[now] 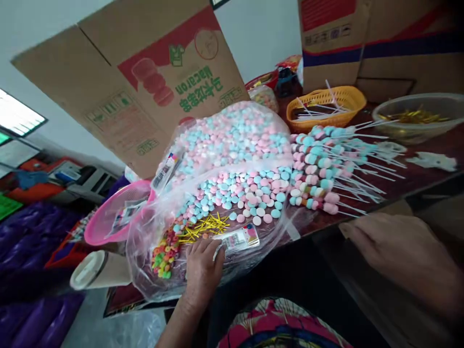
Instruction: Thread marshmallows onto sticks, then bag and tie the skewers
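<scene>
Item, left hand (pixel 205 263): I log it low over the front of the spread plastic bag (pixel 139 251), fingers bent down and close together, beside the printed packets (pixel 241 239) and the loose gold ties (pixel 206 227). Its fingertips are hidden, so I cannot tell whether they pinch anything.
Item, right hand (pixel 395 253): in front of the table (pixel 366 212), below the skewer pile and apart from it. It is blurred and seems folded in; I cannot tell what, if anything, it grips.
Item, finished stock, by my judgement: one layered pile of candy skewers (pixel 315 166) just right of the bag, candy ends toward it, bare stick ends pointing outward. I cannot make out whether any are wrapped.
Item, stock left: a large heap of pink, blue and white candies (pixel 259 198), partly under plastic and partly bare at the front; a small cluster of ring candies (pixel 165 256) at the left; white sticks (pixel 319 113) in the yellow basket (pixel 328 126); gold strips (pixel 416 116) in the clear bowl (pixel 398 129).
Item, far left: pink basket (pixel 105 240), holding clear packets.
Estimate: well under way, with much of the loose candy unused
</scene>
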`<control>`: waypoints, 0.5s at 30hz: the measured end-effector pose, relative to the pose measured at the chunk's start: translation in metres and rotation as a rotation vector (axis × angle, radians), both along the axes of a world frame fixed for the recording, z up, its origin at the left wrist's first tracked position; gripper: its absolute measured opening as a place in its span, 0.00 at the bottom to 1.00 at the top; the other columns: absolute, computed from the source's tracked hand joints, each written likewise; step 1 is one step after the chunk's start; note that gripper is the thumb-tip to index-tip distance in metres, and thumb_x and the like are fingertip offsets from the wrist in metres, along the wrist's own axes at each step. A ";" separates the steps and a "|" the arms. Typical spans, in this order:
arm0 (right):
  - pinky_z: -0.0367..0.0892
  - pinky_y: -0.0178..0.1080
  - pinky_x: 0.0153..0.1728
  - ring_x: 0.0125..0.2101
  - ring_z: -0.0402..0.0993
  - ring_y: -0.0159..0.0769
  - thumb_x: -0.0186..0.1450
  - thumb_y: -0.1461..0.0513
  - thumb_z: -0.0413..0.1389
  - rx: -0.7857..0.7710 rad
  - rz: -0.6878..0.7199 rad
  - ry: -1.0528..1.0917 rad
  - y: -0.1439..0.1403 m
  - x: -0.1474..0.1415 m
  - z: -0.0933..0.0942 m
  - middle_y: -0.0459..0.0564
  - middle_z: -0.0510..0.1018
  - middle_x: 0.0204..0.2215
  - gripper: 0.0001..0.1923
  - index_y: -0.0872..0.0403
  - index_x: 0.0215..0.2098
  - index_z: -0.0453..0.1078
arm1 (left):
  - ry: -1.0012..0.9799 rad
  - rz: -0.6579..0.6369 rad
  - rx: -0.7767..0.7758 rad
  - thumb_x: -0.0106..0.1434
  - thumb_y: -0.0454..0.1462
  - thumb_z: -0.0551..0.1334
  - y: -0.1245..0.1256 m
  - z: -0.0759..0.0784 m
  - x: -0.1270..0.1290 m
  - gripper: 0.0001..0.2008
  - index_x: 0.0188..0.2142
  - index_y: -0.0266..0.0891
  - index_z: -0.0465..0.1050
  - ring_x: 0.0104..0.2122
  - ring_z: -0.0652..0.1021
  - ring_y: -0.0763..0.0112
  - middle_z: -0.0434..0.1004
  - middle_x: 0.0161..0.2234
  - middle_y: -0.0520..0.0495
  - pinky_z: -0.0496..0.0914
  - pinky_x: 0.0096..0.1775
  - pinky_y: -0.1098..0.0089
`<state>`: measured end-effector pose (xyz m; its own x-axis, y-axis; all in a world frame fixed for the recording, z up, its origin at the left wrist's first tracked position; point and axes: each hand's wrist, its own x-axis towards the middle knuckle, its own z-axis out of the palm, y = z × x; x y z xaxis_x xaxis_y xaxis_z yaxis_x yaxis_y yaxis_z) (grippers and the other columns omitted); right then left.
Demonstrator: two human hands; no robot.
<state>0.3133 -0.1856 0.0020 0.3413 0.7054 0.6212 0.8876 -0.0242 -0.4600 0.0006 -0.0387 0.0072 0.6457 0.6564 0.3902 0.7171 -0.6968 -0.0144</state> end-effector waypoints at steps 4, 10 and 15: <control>0.48 0.42 0.22 0.21 0.64 0.42 0.67 0.48 0.38 -0.271 -0.143 -0.339 0.019 0.015 -0.009 0.53 0.67 0.17 0.25 0.49 0.19 0.60 | 0.000 0.024 -0.124 0.61 0.38 0.58 -0.002 -0.010 -0.004 0.08 0.35 0.41 0.75 0.36 0.77 0.61 0.79 0.34 0.44 0.67 0.40 0.59; 0.58 0.42 0.29 0.28 0.69 0.42 0.67 0.54 0.44 -0.303 0.062 -0.179 0.028 -0.014 -0.037 0.51 0.73 0.25 0.18 0.51 0.24 0.66 | 0.216 -0.011 -0.390 0.55 0.45 0.63 0.036 -0.012 0.041 0.18 0.45 0.43 0.72 0.43 0.73 0.56 0.75 0.43 0.43 0.63 0.43 0.56; 0.61 0.40 0.31 0.29 0.71 0.37 0.66 0.57 0.46 -0.302 0.082 0.019 0.029 -0.039 -0.041 0.49 0.74 0.26 0.15 0.52 0.25 0.67 | 0.337 -0.150 -0.494 0.61 0.40 0.58 0.065 -0.013 0.061 0.08 0.30 0.40 0.74 0.36 0.74 0.63 0.76 0.31 0.49 0.60 0.44 0.58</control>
